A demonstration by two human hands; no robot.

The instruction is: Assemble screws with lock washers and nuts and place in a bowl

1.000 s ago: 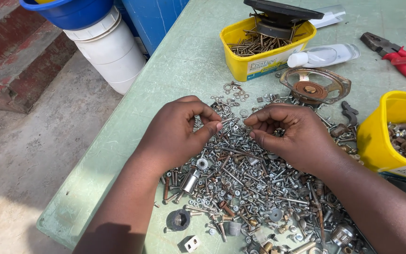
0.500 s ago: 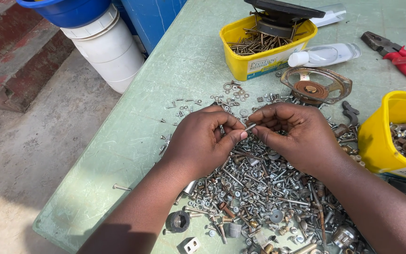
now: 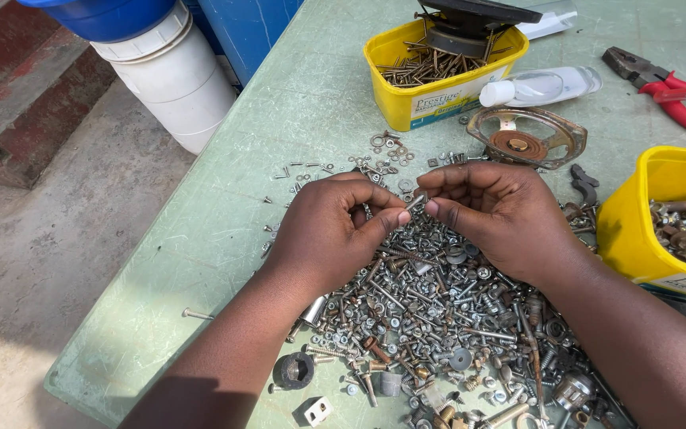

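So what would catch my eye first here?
Probably the big heap of screws, nuts and washers spread over the green table, with the left hand and right hand pinching a small screw just above it. Next, the bright yellow tub of nails behind and the red pliers at far right.

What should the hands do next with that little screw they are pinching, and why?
Probably lift the small silver screw clear and carry it toward a yellow plastic tub. The left hand and right hand both pinch it at their fingertips, just above the heap of mixed silver screws and nuts, and the tubs already hold sorted metal pieces.
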